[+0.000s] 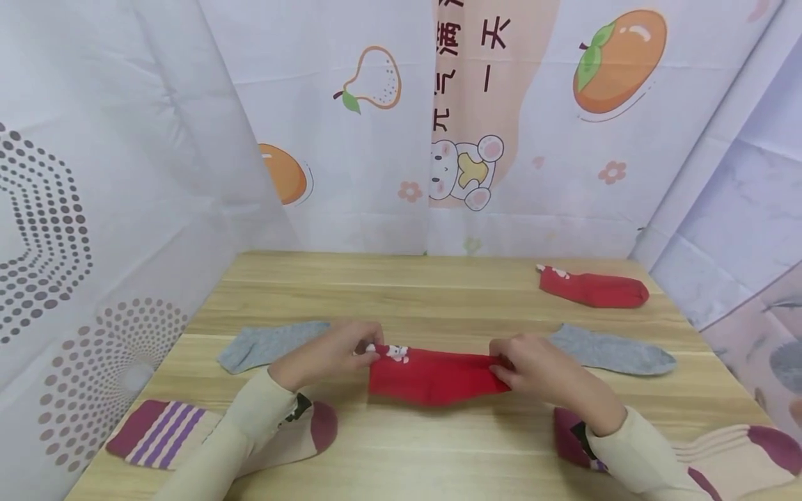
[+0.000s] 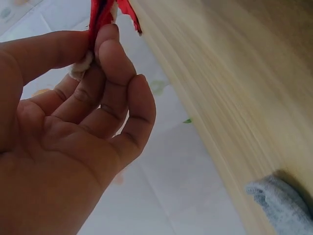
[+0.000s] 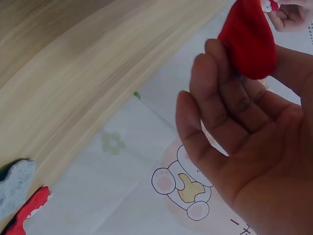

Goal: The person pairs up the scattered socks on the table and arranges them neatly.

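A red sock (image 1: pixel 432 376) with a white figure near its left end is stretched between two hands above the middle of the table. The left hand (image 1: pixel 335 351) pinches its patterned end; in the left wrist view, the thumb and index finger of that hand (image 2: pixel 83 103) meet on the red cloth (image 2: pixel 101 14). At the other end, the right hand (image 1: pixel 548 369) pinches the plain red part. The right wrist view has the rounded red end (image 3: pixel 252 44) held between thumb and fingers of the right hand (image 3: pixel 244 112).
Another red sock (image 1: pixel 595 287) lies at the back right of the wooden table (image 1: pixel 388 292). Grey socks lie at left (image 1: pixel 269 344) and right (image 1: pixel 614 350). Nearer the front are cream and maroon socks at left (image 1: pixel 169 435) and right (image 1: pixel 739 456), partly under the forearms.
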Demonstrator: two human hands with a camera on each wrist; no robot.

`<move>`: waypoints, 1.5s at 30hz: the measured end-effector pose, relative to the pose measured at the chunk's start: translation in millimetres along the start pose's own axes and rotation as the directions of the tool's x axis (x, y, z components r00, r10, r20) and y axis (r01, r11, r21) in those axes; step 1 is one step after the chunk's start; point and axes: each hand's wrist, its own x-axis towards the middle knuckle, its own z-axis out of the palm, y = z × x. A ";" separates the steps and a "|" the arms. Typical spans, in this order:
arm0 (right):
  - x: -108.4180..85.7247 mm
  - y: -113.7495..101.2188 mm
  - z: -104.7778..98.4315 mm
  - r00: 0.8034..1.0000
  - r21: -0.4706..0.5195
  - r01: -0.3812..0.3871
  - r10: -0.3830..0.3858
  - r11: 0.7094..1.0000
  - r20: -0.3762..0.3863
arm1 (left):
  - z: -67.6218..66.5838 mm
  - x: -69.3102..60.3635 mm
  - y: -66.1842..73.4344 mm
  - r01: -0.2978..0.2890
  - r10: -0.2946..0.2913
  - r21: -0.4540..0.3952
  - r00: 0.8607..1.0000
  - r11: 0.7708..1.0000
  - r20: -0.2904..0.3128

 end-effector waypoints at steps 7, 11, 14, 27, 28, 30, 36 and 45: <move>-0.8 -1.8 5.2 0.999 -0.016 0.019 -0.018 1.000 0.038 | 7.9 -1.7 2.9 0.099 -0.097 -0.030 0.994 0.995 0.051; -1.4 -2.3 5.0 0.998 -0.006 0.016 -0.015 1.000 0.056 | 11.9 -0.6 3.5 0.095 -0.093 -0.045 0.994 0.994 0.063; -1.6 -2.0 4.7 0.998 0.008 0.018 -0.018 1.000 0.067 | 14.6 -0.4 3.6 0.090 -0.087 -0.044 0.994 0.995 0.071; 0.1 3.7 10.7 0.985 0.050 -0.046 0.037 0.998 0.169 | 29.4 2.7 -1.6 0.036 -0.036 -0.001 0.994 0.999 0.103; 0.0 3.7 11.3 0.983 0.046 -0.056 0.046 0.997 0.178 | 30.4 3.1 -1.9 0.032 -0.032 -0.002 0.994 0.999 0.105; -0.3 3.9 13.5 0.976 0.042 -0.080 0.070 0.996 0.205 | 32.7 3.9 -2.7 0.022 -0.021 -0.003 0.993 1.000 0.113; -1.2 3.5 20.0 0.957 0.049 -0.125 0.107 0.991 0.269 | 39.3 4.8 -5.2 -0.010 0.007 0.026 0.992 1.000 0.128; -2.6 1.4 15.2 0.937 0.049 -0.191 0.167 0.980 0.307 | 40.9 2.6 -4.2 -0.036 0.025 0.162 0.997 0.986 0.070</move>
